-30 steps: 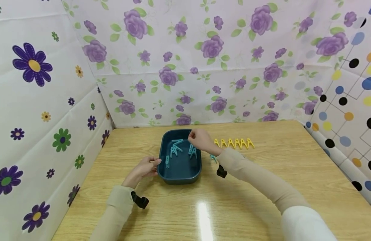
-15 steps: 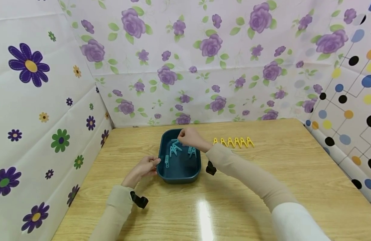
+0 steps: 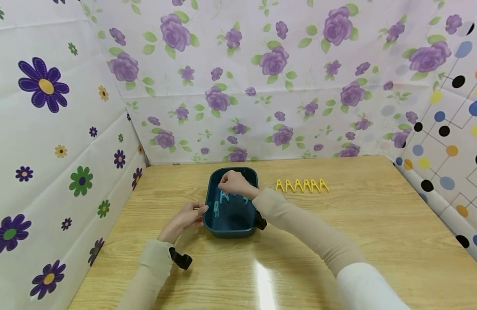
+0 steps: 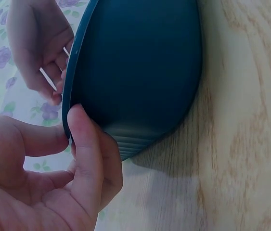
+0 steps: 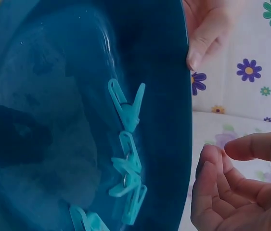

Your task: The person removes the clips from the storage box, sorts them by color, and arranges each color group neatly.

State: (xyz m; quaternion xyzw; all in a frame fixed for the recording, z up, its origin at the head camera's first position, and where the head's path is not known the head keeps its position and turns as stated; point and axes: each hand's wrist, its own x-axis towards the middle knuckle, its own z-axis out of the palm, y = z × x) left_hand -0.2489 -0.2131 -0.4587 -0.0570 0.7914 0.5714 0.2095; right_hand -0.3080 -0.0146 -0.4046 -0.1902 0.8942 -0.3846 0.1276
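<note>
I hover the right hand (image 3: 235,183), loosely curled around nothing visible, just beyond a turquoise plastic clothespin (image 3: 224,195), legs fanned toward the wooden bench's (image 3: 358,224) near edge; the farther left hand (image 3: 187,216) pinches its round-cornered dark-blue plastic tub (image 3: 230,234).

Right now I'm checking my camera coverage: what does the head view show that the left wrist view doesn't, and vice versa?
Only the head view shows the yellow clips on the table and the blue clips inside the bin.

Only the left wrist view shows ridges on the bin's outer side.

Both show the bin, table, flowered cloth, right hand, and left hand gripping the rim.
</note>
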